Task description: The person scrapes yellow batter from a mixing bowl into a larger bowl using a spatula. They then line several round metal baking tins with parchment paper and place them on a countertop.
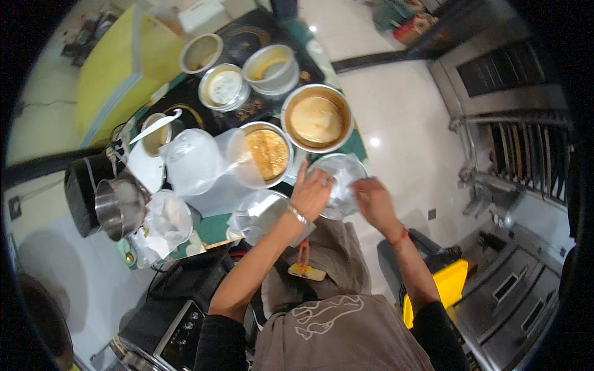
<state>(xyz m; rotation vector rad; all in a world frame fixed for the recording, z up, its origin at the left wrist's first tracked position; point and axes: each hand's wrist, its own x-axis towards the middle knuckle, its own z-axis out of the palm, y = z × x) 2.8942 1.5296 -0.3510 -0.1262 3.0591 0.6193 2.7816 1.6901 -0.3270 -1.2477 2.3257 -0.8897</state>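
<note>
A round metal pan (321, 212) covered with a crumpled clear plastic sheet (344, 181) is between my two hands at the table's near right side. My left hand (313, 192) has its fingers curled on the left part of the plastic. On the other side, my right hand (374, 204) is blurred by motion. Its fingertips are bent at the plastic's right edge, and their grip is unclear. Behind the pan stands a round tin with a pale domed cake (316, 119). Left of that, a tin holds a golden, bumpy-topped food (267, 153).
Several round tins (271, 69) stand on a black stovetop (236, 39). Plastic sheets (195, 160), a white hooked utensil (155, 125), a steel bowl (119, 208) and a plastic-lined container (171, 218) occupy the left. A yellow box (125, 76) rises behind. A phone (306, 272) hangs at my lap.
</note>
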